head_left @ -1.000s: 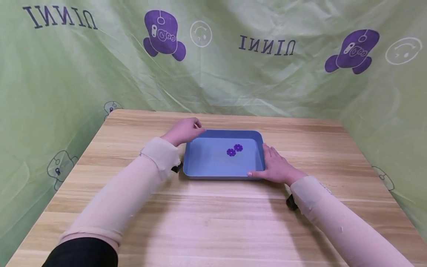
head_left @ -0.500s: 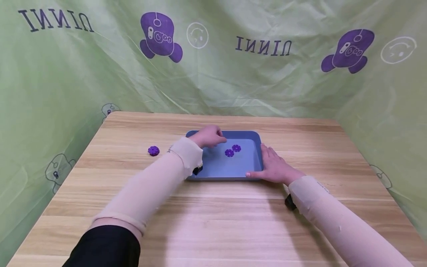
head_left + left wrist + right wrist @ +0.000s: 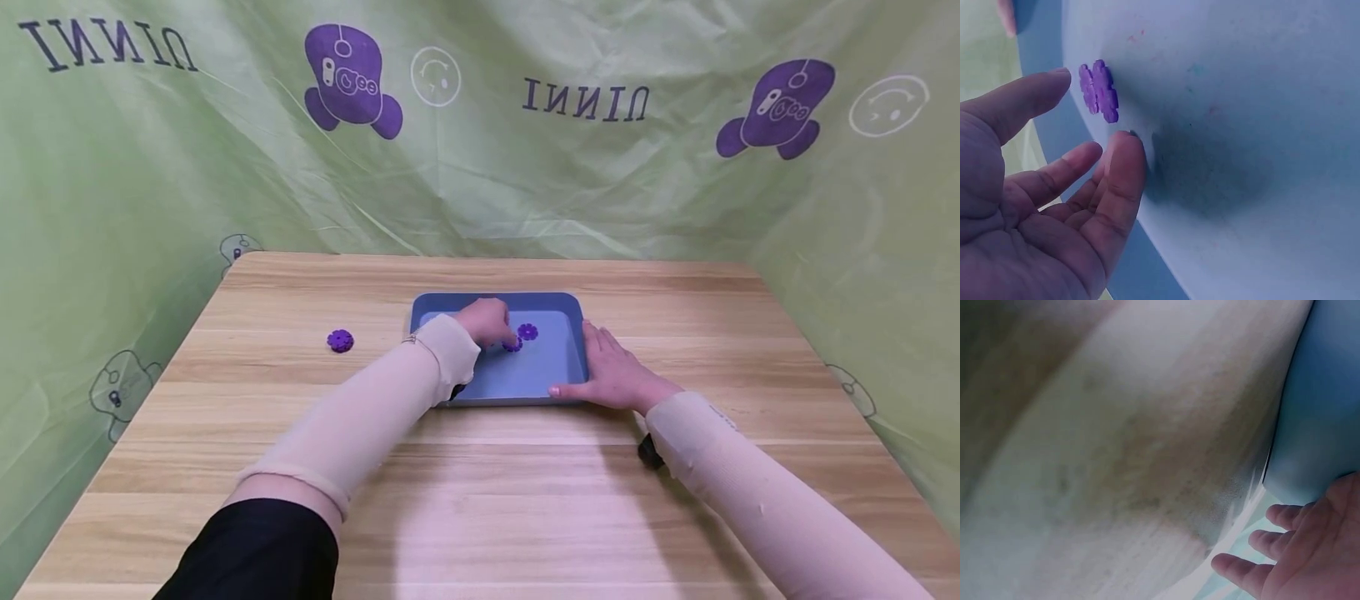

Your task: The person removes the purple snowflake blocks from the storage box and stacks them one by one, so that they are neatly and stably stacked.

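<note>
A shallow blue tray (image 3: 540,367) lies on the table with two purple flower-shaped plastic discs in it. My left hand (image 3: 485,322) reaches inside, its fingertips at the nearer disc (image 3: 513,344) and partly covering it. The farther disc (image 3: 528,332) lies just beyond. In the left wrist view, thumb and forefinger of the left hand (image 3: 1054,200) are spread apart beside the purple discs (image 3: 1100,90), with a gap between them. My right hand (image 3: 618,371) rests against the tray's right side, fingers straight along the wall and thumb at the near rim.
Left of the tray, a small stack of purple flower discs (image 3: 341,341) sits on the wooden table (image 3: 480,517). A printed green cloth (image 3: 480,183) hangs behind the table and at both sides.
My left hand has moved right, from beyond the tray's left edge down to the nearer disc. The disc stack on the left came into sight. The right hand stays at the tray.
</note>
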Demonstrator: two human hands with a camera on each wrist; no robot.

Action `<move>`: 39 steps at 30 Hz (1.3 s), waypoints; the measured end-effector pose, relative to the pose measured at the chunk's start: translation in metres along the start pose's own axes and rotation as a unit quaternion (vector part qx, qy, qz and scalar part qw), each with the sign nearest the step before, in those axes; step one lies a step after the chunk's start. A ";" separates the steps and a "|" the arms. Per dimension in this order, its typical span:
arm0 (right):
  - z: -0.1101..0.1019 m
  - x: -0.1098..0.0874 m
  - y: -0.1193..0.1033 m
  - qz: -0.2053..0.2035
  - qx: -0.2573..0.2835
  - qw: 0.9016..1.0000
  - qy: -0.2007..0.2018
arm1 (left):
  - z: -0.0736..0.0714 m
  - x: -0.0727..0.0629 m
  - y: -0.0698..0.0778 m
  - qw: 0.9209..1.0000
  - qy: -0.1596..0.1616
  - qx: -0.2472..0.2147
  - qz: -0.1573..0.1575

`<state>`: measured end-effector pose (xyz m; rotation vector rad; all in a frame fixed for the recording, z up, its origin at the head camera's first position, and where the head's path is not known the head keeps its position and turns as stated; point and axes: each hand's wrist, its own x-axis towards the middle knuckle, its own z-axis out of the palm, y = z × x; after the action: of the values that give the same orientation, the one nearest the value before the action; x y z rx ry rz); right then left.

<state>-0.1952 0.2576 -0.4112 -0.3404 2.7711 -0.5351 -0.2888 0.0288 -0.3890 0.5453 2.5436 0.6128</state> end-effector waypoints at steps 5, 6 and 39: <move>0.002 0.001 0.000 -0.008 0.002 1.000 0.005 | 0.006 0.007 0.003 0.997 0.011 0.070 0.027; 0.002 0.001 0.000 -0.009 0.002 1.000 0.005 | 0.007 0.007 0.004 0.996 0.011 0.081 0.030; 0.001 0.001 0.001 -0.003 -0.002 1.000 0.007 | -0.029 -0.030 -0.035 0.995 0.062 -0.071 0.040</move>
<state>-0.1965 0.2578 -0.4124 -0.3483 2.7852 -0.5366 -0.2891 -0.0233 -0.3733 0.5775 2.5771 0.8728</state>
